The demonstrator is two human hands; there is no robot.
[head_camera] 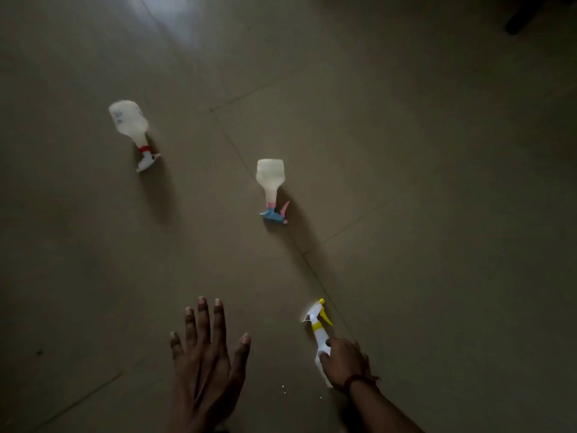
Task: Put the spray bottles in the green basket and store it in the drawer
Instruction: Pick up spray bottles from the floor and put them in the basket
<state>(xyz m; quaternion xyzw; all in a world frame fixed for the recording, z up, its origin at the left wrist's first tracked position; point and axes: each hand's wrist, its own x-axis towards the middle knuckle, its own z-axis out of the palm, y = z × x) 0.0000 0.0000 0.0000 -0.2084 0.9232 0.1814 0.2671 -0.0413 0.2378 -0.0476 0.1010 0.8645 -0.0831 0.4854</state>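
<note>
Three white spray bottles lie on a dim tiled floor. One with a red collar [129,126] is at the upper left, its nozzle pointing toward me. One with a blue and pink trigger head [270,179] lies in the middle. My right hand [345,360] is shut on the body of a bottle with a yellow trigger [319,329], its nozzle pointing away. My left hand [204,364] hovers flat with fingers spread, holding nothing. No green basket or drawer is in view.
The floor [406,182] has tile joints running diagonally. A dark object, perhaps a furniture leg [524,17], sits at the top right corner. A bright reflection shows at the top centre.
</note>
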